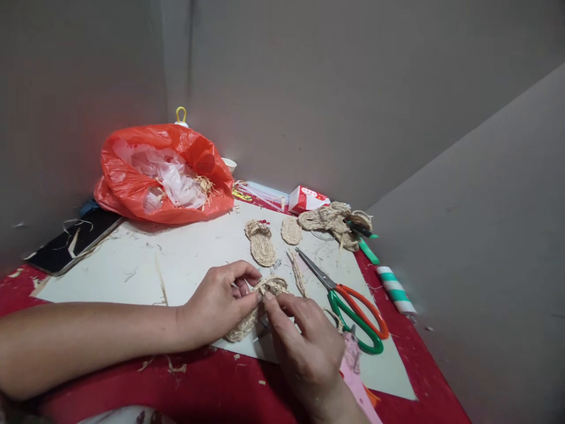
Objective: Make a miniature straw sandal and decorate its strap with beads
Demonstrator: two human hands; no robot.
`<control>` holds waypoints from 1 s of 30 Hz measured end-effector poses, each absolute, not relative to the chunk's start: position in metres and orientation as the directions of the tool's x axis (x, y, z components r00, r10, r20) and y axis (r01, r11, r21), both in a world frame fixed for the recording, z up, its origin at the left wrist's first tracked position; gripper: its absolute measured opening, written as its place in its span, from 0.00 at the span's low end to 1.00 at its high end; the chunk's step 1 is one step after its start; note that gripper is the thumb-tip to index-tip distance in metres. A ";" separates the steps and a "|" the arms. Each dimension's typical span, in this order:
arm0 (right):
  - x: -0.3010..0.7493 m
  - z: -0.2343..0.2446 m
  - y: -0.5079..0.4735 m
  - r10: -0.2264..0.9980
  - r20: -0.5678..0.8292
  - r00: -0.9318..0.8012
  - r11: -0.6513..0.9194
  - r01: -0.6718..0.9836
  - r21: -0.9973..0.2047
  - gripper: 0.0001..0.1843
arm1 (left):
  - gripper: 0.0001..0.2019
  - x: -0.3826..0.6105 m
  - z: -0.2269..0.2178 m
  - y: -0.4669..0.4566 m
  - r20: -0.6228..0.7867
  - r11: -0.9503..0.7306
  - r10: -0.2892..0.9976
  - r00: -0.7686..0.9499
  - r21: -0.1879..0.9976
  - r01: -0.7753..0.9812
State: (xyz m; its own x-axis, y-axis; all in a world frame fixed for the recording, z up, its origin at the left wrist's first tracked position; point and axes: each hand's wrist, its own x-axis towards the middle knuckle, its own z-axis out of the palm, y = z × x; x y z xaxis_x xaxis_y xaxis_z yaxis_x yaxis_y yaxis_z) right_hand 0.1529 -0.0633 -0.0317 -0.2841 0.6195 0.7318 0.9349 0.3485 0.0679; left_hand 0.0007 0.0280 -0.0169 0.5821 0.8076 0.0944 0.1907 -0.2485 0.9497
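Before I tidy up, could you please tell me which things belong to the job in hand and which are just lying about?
Probably belonging:
- woven piece between the left hand and right hand
- oval woven piece
- scissors

Seemingly just lying about:
- red plastic bag
- dark flat device
- red-and-white box
- striped tube

Woven slipper (242,330) partly behind hands (216,303) (309,338)

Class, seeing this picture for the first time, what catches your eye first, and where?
The bright red plastic bag would probably stand out first, gaping open toward the back left of the pale sheet. Front and centre, the left hand and right hand hold a braided piece; scissors with bright handles lie to their right.
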 end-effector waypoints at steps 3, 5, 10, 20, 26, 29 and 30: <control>0.152 -0.032 -0.063 0.627 0.726 -0.281 0.352 0.934 0.058 0.11 | 0.08 0.001 -0.016 0.028 0.072 -0.218 0.811 0.581 0.958 0.186; 0.152 -0.032 -0.063 0.634 0.721 -0.280 0.348 0.936 0.056 0.11 | 0.09 0.001 -0.015 0.028 0.081 -0.218 0.817 0.571 0.960 0.176; 0.153 -0.034 -0.064 0.634 0.722 -0.277 0.330 0.941 0.072 0.10 | 0.09 0.002 -0.014 0.028 0.148 -0.276 0.820 0.553 0.948 0.156; 0.143 -0.028 -0.063 0.677 0.732 -0.080 0.361 0.902 -0.236 0.11 | 0.05 -0.004 -0.018 0.031 0.532 -0.691 0.621 0.575 0.718 0.082; 0.139 -0.026 -0.068 0.797 0.594 0.107 0.281 0.805 -0.522 0.07 | 0.06 -0.007 -0.020 0.031 0.655 -0.847 0.430 0.621 0.532 0.026; 0.139 -0.019 -0.069 0.877 0.432 0.212 0.193 0.668 -0.719 0.05 | 0.05 -0.007 -0.023 0.030 0.667 -0.875 0.389 0.635 0.483 0.029; 0.139 -0.017 -0.069 0.890 0.389 0.236 0.162 0.635 -0.756 0.05 | 0.06 -0.007 -0.023 0.029 0.674 -0.877 0.386 0.630 0.480 0.023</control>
